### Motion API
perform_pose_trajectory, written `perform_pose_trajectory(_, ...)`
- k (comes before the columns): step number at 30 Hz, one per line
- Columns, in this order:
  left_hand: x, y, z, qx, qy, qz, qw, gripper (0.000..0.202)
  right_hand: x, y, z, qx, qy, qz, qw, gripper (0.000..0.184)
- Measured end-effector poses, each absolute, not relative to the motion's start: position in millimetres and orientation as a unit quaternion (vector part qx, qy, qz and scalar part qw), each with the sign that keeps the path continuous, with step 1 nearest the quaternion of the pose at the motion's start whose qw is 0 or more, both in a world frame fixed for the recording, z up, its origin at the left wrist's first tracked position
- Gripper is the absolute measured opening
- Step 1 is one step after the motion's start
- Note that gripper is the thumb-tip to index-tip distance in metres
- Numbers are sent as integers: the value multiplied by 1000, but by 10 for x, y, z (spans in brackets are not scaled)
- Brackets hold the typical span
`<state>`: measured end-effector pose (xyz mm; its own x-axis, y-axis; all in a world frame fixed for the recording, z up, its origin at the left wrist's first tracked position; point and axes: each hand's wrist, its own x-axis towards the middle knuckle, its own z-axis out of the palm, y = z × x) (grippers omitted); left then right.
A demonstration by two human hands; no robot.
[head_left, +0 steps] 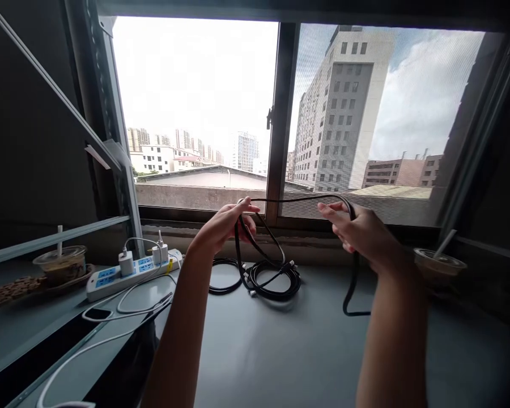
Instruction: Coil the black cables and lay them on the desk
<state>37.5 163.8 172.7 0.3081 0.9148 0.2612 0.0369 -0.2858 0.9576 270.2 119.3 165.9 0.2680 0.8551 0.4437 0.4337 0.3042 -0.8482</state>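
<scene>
A black cable (295, 199) stretches in the air between my two hands. My left hand (233, 221) pinches it near the middle of the view, and loose loops hang below those fingers. Farther right, my right hand (352, 224) is closed round the same cable, whose lower length drops behind the wrist to the tabletop. Beneath my left hand a coiled black cable (287, 292) with light-coloured plugs lies on the table. Just left of it rests another black coil (223, 290), partly overlapped from view by the hanging loops and my forearm.
A white power strip (136, 273) with two chargers and white cords (123, 309) lies at the left on the grey table (272, 357). Drink cups with straws stand at the left (63, 266) and the right (440, 263). A window (276, 124) rises behind the table.
</scene>
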Motion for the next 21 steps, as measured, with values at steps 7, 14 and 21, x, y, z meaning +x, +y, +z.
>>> perform_pose_trajectory(7,536,1501,1773,635,292,481,530,48,2724,1344,1637,-462,-623,85,625,53)
perform_pose_trajectory(14,646,1556,1691,655,326,525,435,45,2278,1403,1566,-425,-789,88,435,53)
perform_pose_trajectory(21,602,1495,1728,756,325,450,346,51,2278,1604,1538,-413,-719,107,549,36)
